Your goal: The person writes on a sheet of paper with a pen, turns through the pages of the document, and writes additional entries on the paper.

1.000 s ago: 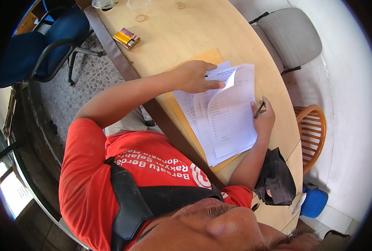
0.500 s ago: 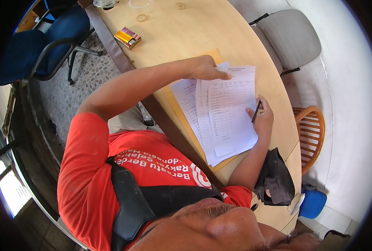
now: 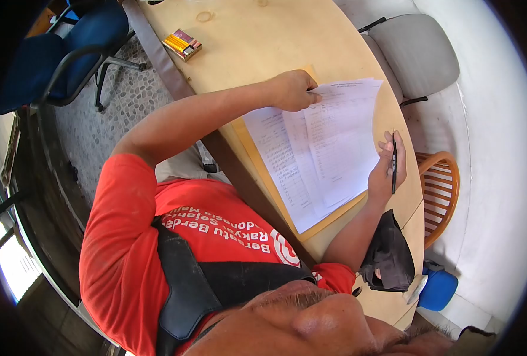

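My left hand point(image 3: 296, 91) is closed at the top edge of a stack of printed sheets point(image 3: 340, 142), its thumb and fingers pinching a sheet near its upper left corner. The upper sheets are fanned out, and the top one curves up from those below. Tables and handwritten-looking lines show on them. Under the papers lies a yellow-brown envelope point(image 3: 311, 228), its edges showing. My right hand point(image 3: 383, 163) is just right of the sheets, apart from them, with a black pen point(image 3: 394, 163) held upright between its fingers.
On the curved wooden table point(image 3: 257, 41) sits a small box with yellow items point(image 3: 182, 45). A dark bag point(image 3: 391, 255) lies by my right forearm. Around the table are a grey chair point(image 3: 420, 53), a wooden slatted chair point(image 3: 438, 196), blue chairs point(image 3: 94, 35) and a blue object point(image 3: 438, 288).
My right hand has moved right, off the sheets, with the pen turned upright. My left hand has closed more on the top sheet, which has shifted right and now curves.
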`<action>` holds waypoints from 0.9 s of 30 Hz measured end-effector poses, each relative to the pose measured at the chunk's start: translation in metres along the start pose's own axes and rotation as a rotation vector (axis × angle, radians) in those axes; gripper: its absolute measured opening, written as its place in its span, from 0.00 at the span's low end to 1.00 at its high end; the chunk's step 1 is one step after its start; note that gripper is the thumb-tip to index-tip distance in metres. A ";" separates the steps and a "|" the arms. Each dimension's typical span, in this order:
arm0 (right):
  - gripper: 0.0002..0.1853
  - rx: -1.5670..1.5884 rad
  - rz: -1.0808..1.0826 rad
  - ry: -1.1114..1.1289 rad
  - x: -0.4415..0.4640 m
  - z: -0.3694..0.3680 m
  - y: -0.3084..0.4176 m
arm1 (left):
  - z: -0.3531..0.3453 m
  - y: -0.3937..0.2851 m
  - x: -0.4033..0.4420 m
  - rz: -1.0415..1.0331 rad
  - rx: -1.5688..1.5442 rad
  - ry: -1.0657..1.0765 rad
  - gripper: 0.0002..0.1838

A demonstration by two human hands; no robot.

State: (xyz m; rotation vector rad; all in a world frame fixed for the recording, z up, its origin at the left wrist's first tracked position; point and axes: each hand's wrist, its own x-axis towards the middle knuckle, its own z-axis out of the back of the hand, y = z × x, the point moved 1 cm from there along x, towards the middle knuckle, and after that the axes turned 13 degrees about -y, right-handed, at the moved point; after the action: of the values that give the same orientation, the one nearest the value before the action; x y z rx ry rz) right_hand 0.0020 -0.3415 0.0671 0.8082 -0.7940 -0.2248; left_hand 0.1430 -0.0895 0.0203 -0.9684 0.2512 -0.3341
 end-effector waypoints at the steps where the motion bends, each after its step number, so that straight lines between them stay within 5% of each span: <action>1: 0.21 0.043 0.008 0.030 -0.003 -0.001 0.008 | -0.001 0.002 -0.001 0.006 -0.002 0.001 0.22; 12: 0.11 0.396 -0.075 0.237 -0.037 -0.021 0.016 | 0.001 0.005 -0.002 0.031 -0.027 0.042 0.22; 27: 0.10 0.448 -0.146 0.435 -0.070 -0.045 0.019 | 0.006 -0.002 -0.006 0.016 0.079 0.068 0.21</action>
State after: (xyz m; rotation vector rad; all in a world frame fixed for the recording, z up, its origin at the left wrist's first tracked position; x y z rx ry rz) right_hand -0.0167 -0.2705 0.0228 1.2878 -0.3738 0.0073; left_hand 0.1389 -0.0835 0.0259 -0.8778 0.3058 -0.3601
